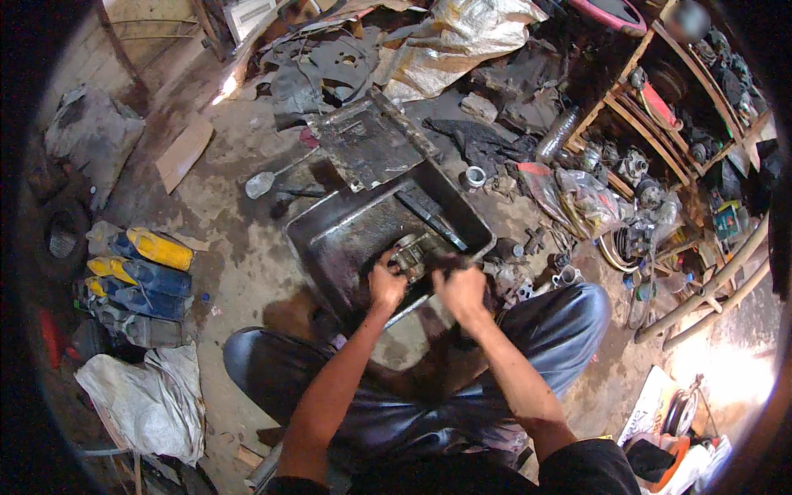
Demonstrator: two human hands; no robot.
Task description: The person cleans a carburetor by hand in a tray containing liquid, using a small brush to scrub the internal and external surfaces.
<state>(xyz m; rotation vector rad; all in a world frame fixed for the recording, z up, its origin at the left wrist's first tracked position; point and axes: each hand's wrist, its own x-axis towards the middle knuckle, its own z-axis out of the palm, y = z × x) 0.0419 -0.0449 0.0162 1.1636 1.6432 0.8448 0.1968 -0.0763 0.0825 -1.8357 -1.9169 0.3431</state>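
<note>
A dark, oily rectangular tub (334, 235) stands on the floor in front of my crossed legs. Inside it, near its front right, my left hand (388, 285) is closed round a greasy metal engine part (410, 256). Close beside that part, at the tub's right front rim, my right hand (462, 290) is curled and blurred by motion. Something dark shows at its fingers, too smeared to name. A long black flat piece (431, 219) leans along the tub's far right inner side.
A grimy flat-topped metal box (367, 144) adjoins the tub's far side. Left of it lies a long-handled scoop (261, 185). Yellow and blue bottles (161, 249) lie at left, near a tire (62, 235). Metal parts (516, 285) and a wooden rack (652, 124) crowd the right.
</note>
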